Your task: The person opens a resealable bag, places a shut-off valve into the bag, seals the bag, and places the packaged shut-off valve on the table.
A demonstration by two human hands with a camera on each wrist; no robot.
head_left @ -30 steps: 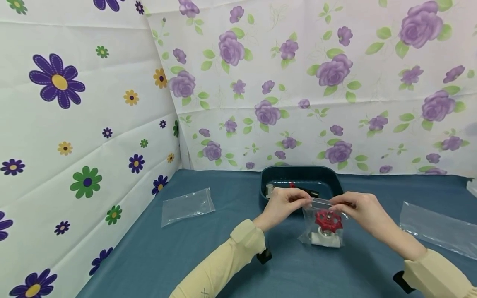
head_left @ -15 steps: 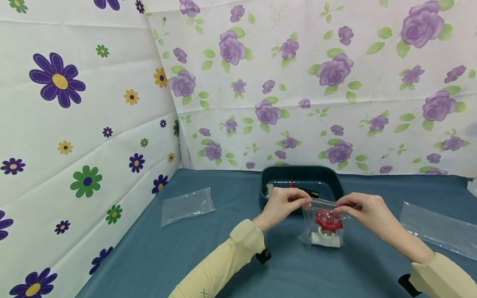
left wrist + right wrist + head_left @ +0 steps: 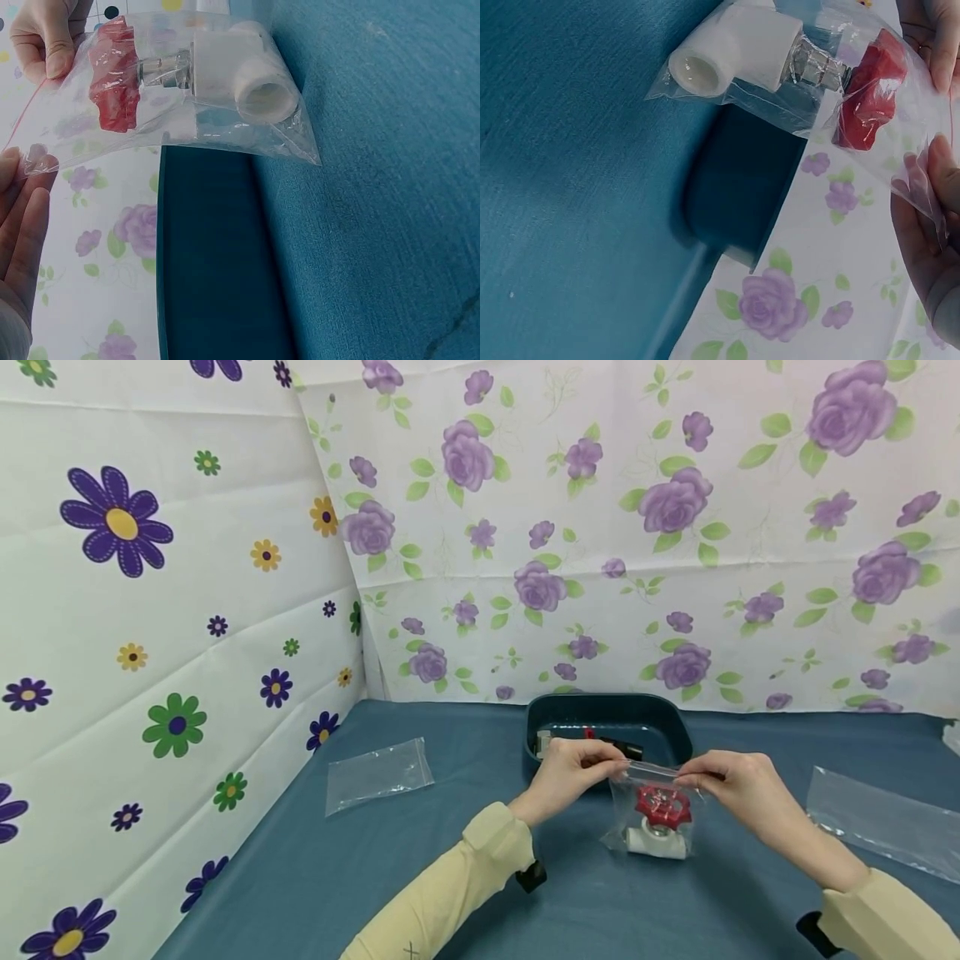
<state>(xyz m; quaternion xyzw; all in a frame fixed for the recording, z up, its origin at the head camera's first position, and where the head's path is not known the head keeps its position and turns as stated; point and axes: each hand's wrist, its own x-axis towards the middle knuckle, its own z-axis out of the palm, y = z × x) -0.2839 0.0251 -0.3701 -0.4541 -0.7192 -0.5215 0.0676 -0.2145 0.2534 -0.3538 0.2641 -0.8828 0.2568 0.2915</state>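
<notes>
A clear zip bag (image 3: 626, 810) stands on the blue cloth, holding a white plastic pipe valve (image 3: 656, 842) with a red handwheel (image 3: 663, 807). My left hand (image 3: 561, 777) pinches the bag's top left corner between thumb and fingers. At the other end of the top edge, my right hand (image 3: 742, 789) pinches the plastic near its right corner. In the left wrist view a red zip line runs between both hands, and the valve's open pipe end (image 3: 268, 101) faces the camera. The handwheel (image 3: 871, 91) lies nearest the bag's mouth in the right wrist view.
Behind the hands sits a dark teal tray (image 3: 607, 706) with a few items inside, partly hidden by my left hand. One flat clear bag (image 3: 378, 777) lies to the left, another (image 3: 885, 822) to the right. Floral sheets (image 3: 480, 527) hang at the back and left.
My right hand has slid a little to the right along the bag's top edge. My left hand and the valve have stayed nearly still.
</notes>
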